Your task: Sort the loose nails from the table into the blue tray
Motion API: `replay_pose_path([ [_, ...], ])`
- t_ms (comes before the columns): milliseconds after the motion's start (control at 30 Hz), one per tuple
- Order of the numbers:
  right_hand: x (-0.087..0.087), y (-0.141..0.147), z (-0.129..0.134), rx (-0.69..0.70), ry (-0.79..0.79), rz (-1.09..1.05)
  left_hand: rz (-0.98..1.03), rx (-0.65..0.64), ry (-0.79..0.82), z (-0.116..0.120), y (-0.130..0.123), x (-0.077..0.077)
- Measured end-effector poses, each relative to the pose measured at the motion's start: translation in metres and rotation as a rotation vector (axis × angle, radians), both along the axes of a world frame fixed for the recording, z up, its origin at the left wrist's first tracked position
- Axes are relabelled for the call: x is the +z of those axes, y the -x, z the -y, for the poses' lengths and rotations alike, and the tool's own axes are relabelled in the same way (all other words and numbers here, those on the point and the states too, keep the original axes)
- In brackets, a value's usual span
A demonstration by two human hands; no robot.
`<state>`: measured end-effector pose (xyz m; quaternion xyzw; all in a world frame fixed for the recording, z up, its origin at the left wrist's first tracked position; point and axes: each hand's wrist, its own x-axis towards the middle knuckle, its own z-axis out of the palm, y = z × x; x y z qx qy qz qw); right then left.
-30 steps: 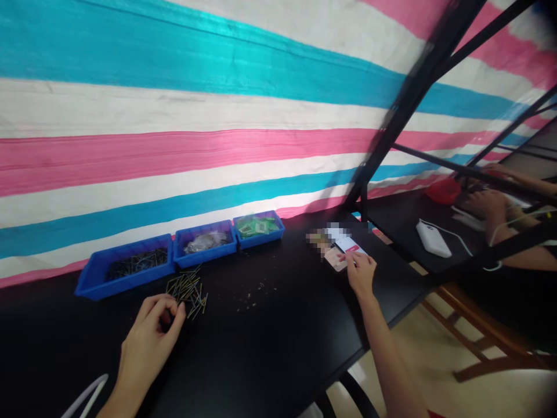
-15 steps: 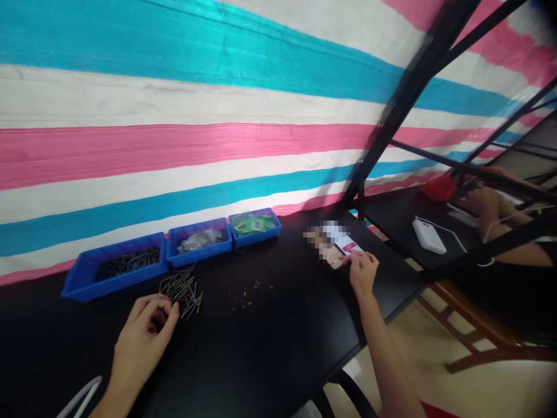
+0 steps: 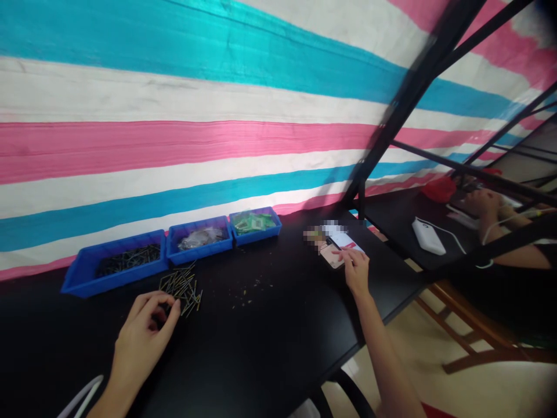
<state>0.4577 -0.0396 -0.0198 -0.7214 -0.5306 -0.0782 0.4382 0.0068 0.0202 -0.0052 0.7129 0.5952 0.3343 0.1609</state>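
Note:
My left hand (image 3: 145, 334) rests on the black table (image 3: 261, 348), fingers curled with thumb and fingertips close together, beside a loose pile of thin metal screws or pins (image 3: 185, 287). Whatever it may hold is too hidden to name. On the right, my right hand (image 3: 357, 270) touches a phone (image 3: 333, 255) lying on the table, its fingers apart and a fingertip on the screen. Partly blurred papers (image 3: 346, 239) lie by the phone.
Three blue bins along the striped sheet hold dark pins (image 3: 69, 281), clear bags (image 3: 174, 255) and green packets (image 3: 239, 237). Small crumbs (image 3: 243, 296) dot the table. At right, a black metal frame (image 3: 383, 133), a white power bank (image 3: 429, 237) and another person's hands (image 3: 485, 203).
My right hand has shifted slightly left, over the phone's screen, and more of the red-and-white paper shows. My left hand has hardly moved.

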Motion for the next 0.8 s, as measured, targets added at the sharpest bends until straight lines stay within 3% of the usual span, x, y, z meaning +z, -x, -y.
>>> replay_pose_path([
  [233,0.0032,0.0061,-0.0035,0.125,0.103,0.042,-0.026,0.016,0.009,0.0007,-0.0025,0.0037],
  [567,0.0015,0.0055,-0.0037,0.013,0.024,0.085,-0.026,0.025,0.008,0.0005,-0.0039,0.0036],
  [800,-0.0038,0.0026,-0.0058,0.054,0.127,0.125,-0.038,0.012,0.025,0.0028,-0.0037,0.0027],
])
